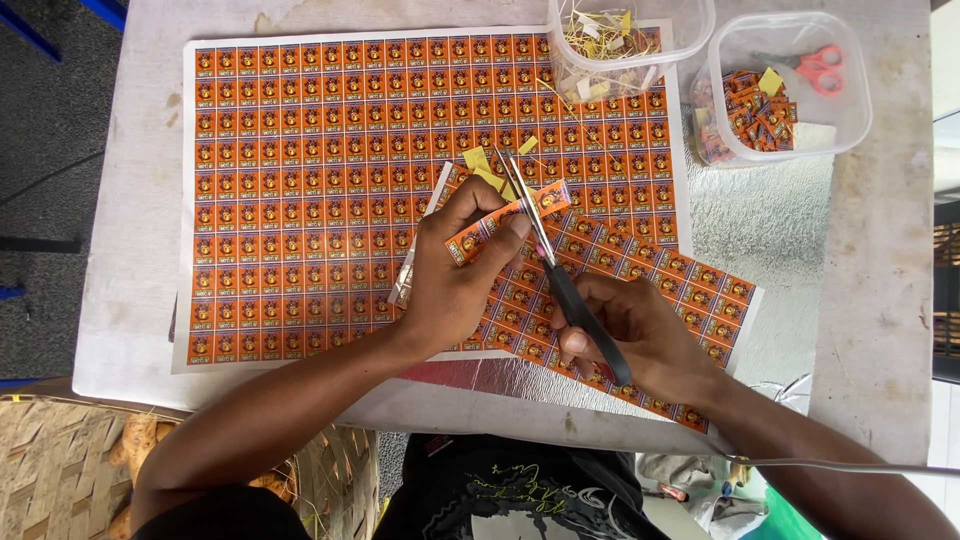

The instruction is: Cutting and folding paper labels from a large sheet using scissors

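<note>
The left hand [455, 285] pinches a narrow orange label strip [505, 222] between thumb and fingertips, mid-table. The right hand [640, 335] grips black-handled scissors [560, 270], blades parted around the strip just right of those fingers.

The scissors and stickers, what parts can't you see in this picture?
- Head view: the handle loops of the black scissors are hidden inside the right hand.
- The orange label strip is partly covered by the left hand and its fingers.
- The small pictures on the big label sheet are too tiny to tell.
- The clear tub of paper scraps is cut off by the top edge.
- The red scissors lie blurred behind the second tub's wall.
</note>
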